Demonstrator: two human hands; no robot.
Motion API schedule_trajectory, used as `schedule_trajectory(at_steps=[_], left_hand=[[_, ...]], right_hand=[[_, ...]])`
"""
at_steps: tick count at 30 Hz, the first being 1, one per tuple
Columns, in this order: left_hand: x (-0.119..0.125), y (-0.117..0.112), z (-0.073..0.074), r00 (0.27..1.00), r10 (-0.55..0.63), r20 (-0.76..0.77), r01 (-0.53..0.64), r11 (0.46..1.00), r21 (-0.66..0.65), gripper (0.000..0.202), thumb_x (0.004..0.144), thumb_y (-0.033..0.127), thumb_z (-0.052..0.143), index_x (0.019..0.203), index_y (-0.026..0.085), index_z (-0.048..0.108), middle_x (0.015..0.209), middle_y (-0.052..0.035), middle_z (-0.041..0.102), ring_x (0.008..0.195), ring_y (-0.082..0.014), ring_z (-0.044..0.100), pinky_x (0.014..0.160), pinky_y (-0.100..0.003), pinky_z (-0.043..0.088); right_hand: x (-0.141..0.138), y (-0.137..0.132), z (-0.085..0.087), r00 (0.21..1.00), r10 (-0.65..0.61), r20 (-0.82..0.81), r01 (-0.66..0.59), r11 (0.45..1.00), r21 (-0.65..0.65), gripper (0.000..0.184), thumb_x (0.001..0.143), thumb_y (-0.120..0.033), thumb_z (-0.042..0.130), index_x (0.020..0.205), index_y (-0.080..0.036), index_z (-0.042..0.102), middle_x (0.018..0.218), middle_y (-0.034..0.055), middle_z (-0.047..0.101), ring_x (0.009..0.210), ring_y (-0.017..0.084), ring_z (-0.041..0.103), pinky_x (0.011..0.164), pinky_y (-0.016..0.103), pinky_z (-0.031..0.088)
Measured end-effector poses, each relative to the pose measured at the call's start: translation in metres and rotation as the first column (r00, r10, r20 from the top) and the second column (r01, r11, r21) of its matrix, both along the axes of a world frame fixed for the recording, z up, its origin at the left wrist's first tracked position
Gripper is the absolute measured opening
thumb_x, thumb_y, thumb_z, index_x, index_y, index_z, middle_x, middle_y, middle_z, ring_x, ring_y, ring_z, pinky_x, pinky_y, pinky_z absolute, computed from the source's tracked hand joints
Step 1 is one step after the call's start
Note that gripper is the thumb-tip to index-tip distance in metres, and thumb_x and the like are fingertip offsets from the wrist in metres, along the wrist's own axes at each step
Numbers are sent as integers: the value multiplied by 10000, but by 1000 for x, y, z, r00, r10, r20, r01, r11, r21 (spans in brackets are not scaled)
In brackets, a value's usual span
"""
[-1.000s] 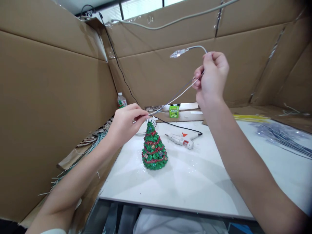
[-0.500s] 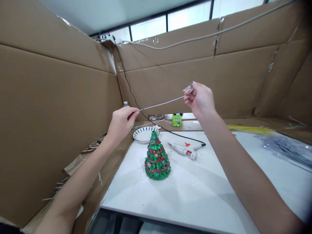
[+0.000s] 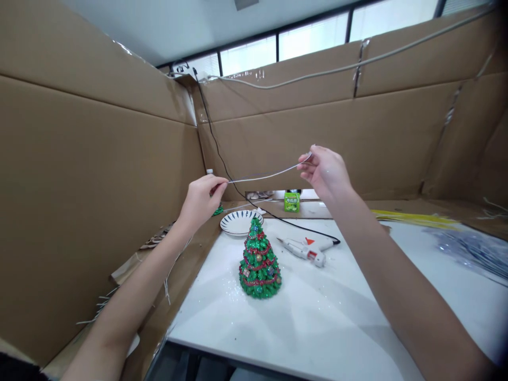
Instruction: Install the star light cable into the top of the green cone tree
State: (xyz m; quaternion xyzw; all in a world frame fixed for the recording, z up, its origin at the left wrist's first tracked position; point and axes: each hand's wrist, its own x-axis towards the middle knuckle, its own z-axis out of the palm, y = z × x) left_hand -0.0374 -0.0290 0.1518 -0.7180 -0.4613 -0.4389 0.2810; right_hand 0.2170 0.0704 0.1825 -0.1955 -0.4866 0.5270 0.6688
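Observation:
A thin white wire-like strand [image 3: 264, 177] stretches between my two hands, sagging slightly, above and behind the tree. The fingertips of my left hand [image 3: 202, 198] pinch its left end. At its other end my right hand [image 3: 326, 170], held higher, grips it between thumb and fingers. Below stands a small green Christmas tree [image 3: 260, 267] with red glittery garlands and tiny ornaments, upright on the white table [image 3: 309, 323]. Neither hand touches the tree. A white glue gun [image 3: 304, 251] lies right of the tree.
Behind the tree sits a striped plate [image 3: 238, 223]. A black cable [image 3: 283, 219] runs from the glue gun up the cardboard wall [image 3: 278, 127]. Farther back is a green box [image 3: 291, 201]. Yellow strips [image 3: 413, 217] and plastic-wrapped dark strands [image 3: 472, 248] lie at right.
The camera view has tilted up slightly. My right hand has come a little lower, and the pale piece seen at its fingertips before is barely visible. Both hands keep their hold on the strand.

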Motion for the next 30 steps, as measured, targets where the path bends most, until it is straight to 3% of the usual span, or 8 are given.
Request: schedule_trajectory(at_steps=[4, 12, 16, 18, 21, 25, 27, 30], left_hand=[[1, 2, -2, 996, -72, 51, 76, 994, -79, 171, 840, 233, 596, 895, 141, 728, 807, -58, 674, 671, -130, 598, 638, -261, 506], [0, 5, -6, 992, -6, -123, 9, 1000, 29, 193, 881, 230, 556, 865, 135, 723, 805, -63, 658, 648, -120, 572, 624, -257, 480], [0, 5, -6, 992, -13, -129, 14, 1000, 7, 234, 909, 251, 510, 878, 148, 718, 891, -83, 687, 749, -154, 620, 691, -279, 496], [2, 4, -5, 994, -37, -106, 34, 999, -30, 247, 910, 252, 506, 829, 150, 716, 812, -70, 684, 690, -143, 606, 656, -266, 484], [6, 1, -5, 997, -70, -31, 66, 992, -108, 265, 887, 269, 545, 718, 142, 704, 616, -33, 624, 552, -114, 533, 550, -239, 434], [8, 0, -7, 974, -131, 183, 174, 954, -245, 274, 853, 315, 590, 685, 130, 704, 585, -33, 635, 527, -112, 547, 514, -223, 446], [8, 0, -7, 943, -159, 294, 255, 911, -325, 277, 833, 335, 612, 686, 125, 716, 586, -42, 645, 519, -115, 563, 510, -225, 472], [10, -1, -4, 877, -192, 441, 398, 804, -441, 226, 789, 325, 660, 739, 121, 743, 582, -50, 658, 489, -107, 565, 486, -222, 491]], right_hand=[[1, 2, -1, 1000, -1, -5, 1, 1000, 9, 110, 838, -247, 533, 815, -201, 436, 649, -27, 605, 509, 81, 584, 451, 180, 432], [0, 6, -2, 1000, -16, -24, 16, 1000, 7, 128, 833, -261, 547, 840, -207, 431, 662, -24, 614, 526, 85, 590, 471, 186, 450], [0, 7, -1, 999, -28, -31, 27, 1000, -10, 134, 834, -270, 545, 841, -208, 425, 666, -26, 612, 528, 84, 589, 470, 185, 451], [1, 7, 0, 999, -21, -34, 21, 1000, 2, 145, 827, -272, 553, 837, -208, 423, 676, -25, 615, 533, 82, 590, 475, 185, 455], [2, 5, 0, 999, -16, -47, 17, 1000, 26, 143, 825, -261, 553, 829, -208, 420, 685, -21, 620, 547, 80, 591, 485, 181, 455], [3, 3, 2, 998, -14, -55, 16, 999, 47, 130, 829, -259, 546, 834, -211, 425, 697, -22, 621, 560, 78, 590, 491, 178, 453], [3, 2, 2, 998, -14, -56, 17, 999, 50, 130, 827, -266, 550, 841, -212, 432, 704, -22, 618, 565, 78, 589, 496, 180, 457], [4, 1, 3, 998, -16, -67, 19, 999, 44, 130, 823, -272, 561, 834, -209, 448, 720, -17, 611, 581, 76, 586, 501, 178, 460]])
